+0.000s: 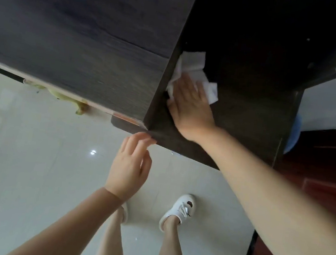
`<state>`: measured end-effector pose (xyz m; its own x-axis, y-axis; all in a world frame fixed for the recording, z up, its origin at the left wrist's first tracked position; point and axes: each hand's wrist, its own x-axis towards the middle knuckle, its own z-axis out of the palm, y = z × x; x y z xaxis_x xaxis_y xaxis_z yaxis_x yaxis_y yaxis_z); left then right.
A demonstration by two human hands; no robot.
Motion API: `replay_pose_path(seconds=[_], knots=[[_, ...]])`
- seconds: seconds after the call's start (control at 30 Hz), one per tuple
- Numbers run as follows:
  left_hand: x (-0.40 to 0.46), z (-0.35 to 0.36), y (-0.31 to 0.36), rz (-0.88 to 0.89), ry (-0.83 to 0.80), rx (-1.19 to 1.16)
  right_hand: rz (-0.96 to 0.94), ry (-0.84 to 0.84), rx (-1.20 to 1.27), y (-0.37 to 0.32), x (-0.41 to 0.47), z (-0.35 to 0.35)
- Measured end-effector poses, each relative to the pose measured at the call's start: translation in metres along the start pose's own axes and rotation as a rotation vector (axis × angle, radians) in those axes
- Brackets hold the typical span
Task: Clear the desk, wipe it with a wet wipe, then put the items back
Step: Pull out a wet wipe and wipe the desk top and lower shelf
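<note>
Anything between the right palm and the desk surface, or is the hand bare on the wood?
Head view: the white wet wipe lies under the right hand, pressed flat onto the dark desk, against the upright panel.

I'm seeing a dark, wood-grained surface (249, 121), a white wet wipe (192, 66), glossy pale grey floor tiles (30, 162), white shoes (179, 210) and a reddish-brown panel (328, 170) past the right edge.

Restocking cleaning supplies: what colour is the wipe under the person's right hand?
White, plain with no pattern. The wet wipe shows in the head view, pressed flat on the dark desk.
</note>
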<state>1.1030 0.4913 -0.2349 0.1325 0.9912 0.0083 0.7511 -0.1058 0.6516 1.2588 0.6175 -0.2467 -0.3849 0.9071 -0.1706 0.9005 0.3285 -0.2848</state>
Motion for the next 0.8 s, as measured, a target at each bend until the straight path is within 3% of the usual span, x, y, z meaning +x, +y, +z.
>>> replay_pose_path(seconds=[0.1, 0.2, 0.27, 0.37, 0.43, 0.47, 0.6, 0.73, 0.8], knots=[[-0.006, -0.015, -0.011, -0.249, 0.146, -0.099, -0.252, -0.066, -0.067, -0.024, -0.063, 0.012], [0.009, -0.025, -0.009, -0.603, 0.224, -0.298, -0.477, -0.227, -0.120, 0.005, -0.058, -0.001], [0.022, -0.028, -0.005, -0.713, 0.234, -0.411, -0.392, -0.172, -0.159, 0.031, -0.024, -0.015], [0.027, -0.028, -0.001, -0.774, 0.269, -0.492, 0.110, -0.016, -0.053, 0.069, 0.017, -0.031], [0.021, -0.027, -0.003, -0.799, 0.259, -0.556, 0.275, -0.024, -0.030, 0.053, 0.007, -0.022], [0.017, -0.026, -0.004, -0.812, 0.245, -0.596, 0.250, -0.027, -0.055, 0.038, -0.011, -0.014], [0.014, -0.031, -0.011, -0.826, 0.191, -0.674, -0.178, -0.055, -0.130, -0.005, -0.120, 0.017], [0.013, -0.039, -0.018, -0.810, 0.136, -0.719, 0.027, 0.047, 0.051, -0.029, -0.133, 0.030], [0.011, -0.042, -0.022, -0.806, 0.111, -0.743, 0.015, 0.078, 0.179, -0.065, -0.120, 0.040]])
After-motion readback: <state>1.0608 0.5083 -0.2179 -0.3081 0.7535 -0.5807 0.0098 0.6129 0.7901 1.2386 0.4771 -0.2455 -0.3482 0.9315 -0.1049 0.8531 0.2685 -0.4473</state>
